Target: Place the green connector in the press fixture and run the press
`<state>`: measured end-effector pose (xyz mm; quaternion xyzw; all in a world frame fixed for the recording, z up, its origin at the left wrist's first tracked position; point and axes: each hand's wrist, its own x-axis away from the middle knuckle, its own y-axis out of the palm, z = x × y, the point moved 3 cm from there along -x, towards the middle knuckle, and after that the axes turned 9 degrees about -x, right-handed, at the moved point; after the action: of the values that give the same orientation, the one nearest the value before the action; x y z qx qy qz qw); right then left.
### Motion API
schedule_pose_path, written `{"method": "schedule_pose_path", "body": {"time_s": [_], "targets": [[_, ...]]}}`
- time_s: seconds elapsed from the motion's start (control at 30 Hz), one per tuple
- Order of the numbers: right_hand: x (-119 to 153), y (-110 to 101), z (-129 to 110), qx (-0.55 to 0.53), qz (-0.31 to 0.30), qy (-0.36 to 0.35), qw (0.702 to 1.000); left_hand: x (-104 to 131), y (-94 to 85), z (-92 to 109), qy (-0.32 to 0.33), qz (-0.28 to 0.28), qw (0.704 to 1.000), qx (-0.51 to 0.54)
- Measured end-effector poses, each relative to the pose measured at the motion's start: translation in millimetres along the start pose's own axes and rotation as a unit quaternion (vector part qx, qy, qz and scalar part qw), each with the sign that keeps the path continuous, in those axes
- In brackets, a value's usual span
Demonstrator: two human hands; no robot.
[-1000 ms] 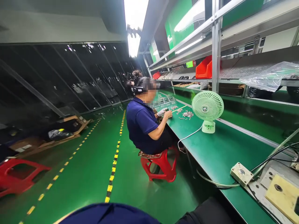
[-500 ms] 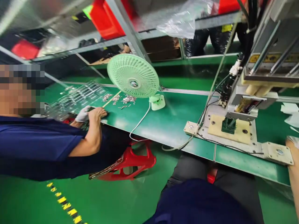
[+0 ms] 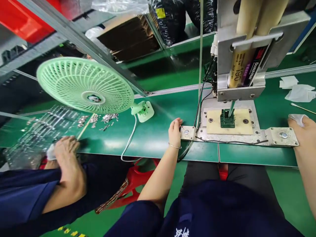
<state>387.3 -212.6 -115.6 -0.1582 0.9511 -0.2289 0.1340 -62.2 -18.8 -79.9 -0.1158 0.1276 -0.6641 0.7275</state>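
Observation:
My left hand (image 3: pixel 175 132), with a thin bracelet at the wrist, rests against the outer side of the left button box (image 3: pixel 188 132), fingers stretched forward and holding nothing. At the outer side of the right button box (image 3: pixel 282 136) is my right hand (image 3: pixel 304 129), fingers closed on a crumpled white tissue (image 3: pixel 298 119). Between the boxes, a small dark green block (image 3: pixel 227 119) sits on a cream plate (image 3: pixel 215 127). Above it, a glue dispenser (image 3: pixel 241 93) carries twin cartridges (image 3: pixel 243 67), its thin nozzle (image 3: pixel 231 108) pointing down into the block.
A light green fan (image 3: pixel 86 87) stands left on the green bench (image 3: pixel 158 141). Beyond it, a co-worker's hands (image 3: pixel 65 148) work near small metal parts (image 3: pixel 108 118). White tissues (image 3: pixel 300 92) and a cotton swab (image 3: pixel 303 109) lie right. Cables run behind the left box.
My view has turned right towards the dispenser. My left hand has come into view beside the left button box. The right hand now shows more fully, still beside the right box.

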Motion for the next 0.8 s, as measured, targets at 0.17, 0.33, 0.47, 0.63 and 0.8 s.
{"method": "schedule_pose_path", "body": {"time_s": [0.17,0.33,0.47,0.63,0.8], "targets": [[3.1,-1.5,-4.1,-0.025,0.002,0.007,1.000,4.9,15.7,59.9,0.195,-0.045,0.975,-0.097],[8.8,-4.6,-15.5,-0.020,0.000,0.048,0.999,18.4,76.6,100.4,0.267,-0.370,0.872,-0.175],[12.2,-5.1,-23.7,-0.024,0.006,0.021,0.999,16.3,114.7,90.4,0.219,-0.458,0.854,-0.113],[12.9,-3.9,-22.4,-0.023,-0.002,0.040,0.999,19.2,121.0,92.5,0.130,-0.474,0.871,0.016],[5.4,1.1,-11.2,-0.030,-0.002,0.018,0.999,42.0,100.4,102.2,-0.024,-0.504,0.863,0.043]]}}
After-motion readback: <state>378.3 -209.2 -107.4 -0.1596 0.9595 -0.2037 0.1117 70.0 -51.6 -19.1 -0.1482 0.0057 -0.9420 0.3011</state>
